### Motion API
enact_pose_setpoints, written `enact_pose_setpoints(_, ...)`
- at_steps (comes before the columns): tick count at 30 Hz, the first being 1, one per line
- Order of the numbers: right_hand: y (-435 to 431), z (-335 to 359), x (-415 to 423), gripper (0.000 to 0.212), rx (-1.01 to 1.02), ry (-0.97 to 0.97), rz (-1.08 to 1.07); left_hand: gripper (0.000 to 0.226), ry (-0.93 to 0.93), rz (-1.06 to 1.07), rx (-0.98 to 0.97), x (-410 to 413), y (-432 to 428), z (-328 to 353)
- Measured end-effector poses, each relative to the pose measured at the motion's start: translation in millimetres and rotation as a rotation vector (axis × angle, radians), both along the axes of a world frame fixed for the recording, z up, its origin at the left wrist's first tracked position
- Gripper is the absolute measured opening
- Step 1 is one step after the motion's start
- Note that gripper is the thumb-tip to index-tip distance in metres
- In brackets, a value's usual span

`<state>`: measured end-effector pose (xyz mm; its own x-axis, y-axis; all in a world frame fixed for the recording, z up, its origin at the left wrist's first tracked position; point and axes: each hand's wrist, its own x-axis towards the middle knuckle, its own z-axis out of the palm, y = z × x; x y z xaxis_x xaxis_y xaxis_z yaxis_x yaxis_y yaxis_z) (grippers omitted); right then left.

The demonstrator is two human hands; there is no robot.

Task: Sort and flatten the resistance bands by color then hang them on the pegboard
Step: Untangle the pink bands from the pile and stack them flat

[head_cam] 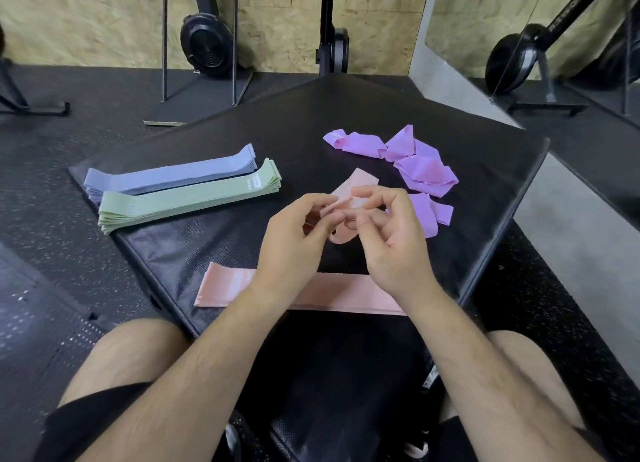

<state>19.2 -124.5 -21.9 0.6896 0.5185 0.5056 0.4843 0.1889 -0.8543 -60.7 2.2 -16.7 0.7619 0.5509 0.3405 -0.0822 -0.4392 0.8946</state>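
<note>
Bare knees and black shorts point(86, 423) are seen at the bottom edge, drawn up to a black padded worktop point(346, 108); across its near edge a flat, pale pink fabric resistance band point(228, 285) is laid out lengthwise, partly covered by both forearms. Just beyond it, a second, crumpled pink resistance band point(360, 184) is held up between the two hands; the grip of the left hand point(294, 233) is closed on it, fingers curled round a fold; the grip of the right hand point(391, 233) is pinched on it likewise, thumb against fingertips; a loop of the band is seen hanging below the fingers, and whether it touches the worktop cannot be told. Further back on the left, a flattened stack of sage green bands point(180, 198) is set beside a flattened stack of grey-blue bands point(166, 176); the two stacks touch along their length, the blue one lying farther away. At the far right, a loose heap of crumpled lilac bands point(415, 163) is spread, apart from both stacks. Beyond the worktop, speckled black rubber flooring point(52, 219) is met by a chipboard wall point(104, 18), against which a black fan-wheel exercise machine point(206, 46) is stood.
</note>
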Motion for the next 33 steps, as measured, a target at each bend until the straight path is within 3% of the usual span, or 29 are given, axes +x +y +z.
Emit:
enact_pose_setpoints(3, 1.1, 0.0, 1.9, 0.020, -0.010, 0.056, -0.075, 0.011, -0.029, -0.006, -0.020, -4.4, -2.3, 3.3)
enact_pose_setpoints(6, 2.9, 4.2, 3.6, 0.024, -0.148, 0.049, -0.162, 0.008, -0.070, -0.019, -0.090, -8.9, -2.0, 9.3)
enact_pose_setpoints(9, 7.3, 10.1, 5.5, 0.036, -0.316, 0.052, -0.075, 0.008, -0.085, -0.010, -0.123, -12.5, 1.2, 13.4)
enact_pose_setpoints(11, 11.3, 10.2, 4.4, 0.032, -0.378, 0.084, -0.038, 0.009, -0.088, 0.012, -0.144, -13.8, 4.1, 13.6)
enact_pose_setpoints(18, 16.0, 11.3, 3.3, 0.012, -0.328, 0.196, -0.015, 0.010, -0.100, 0.076, -0.274, -16.9, 19.6, 15.2)
enact_pose_setpoints(26, 24.7, 31.3, 3.6, 0.009, -0.345, 0.092, -0.068, 0.006, -0.133, 0.027, -0.288, -20.2, 23.5, 30.3)
enact_pose_setpoints(29, 23.9, 54.3, -2.4, 0.023, -0.202, 0.024, -0.065, 0.001, -0.195, 0.011, -0.276, -20.6, 19.6, 61.6)
enact_pose_setpoints(33, 13.6, 91.4, -20.4, 0.046, -0.167, -0.166, 0.013, 0.021, -0.294, -0.041, -0.190, -23.2, 8.5, 118.9)
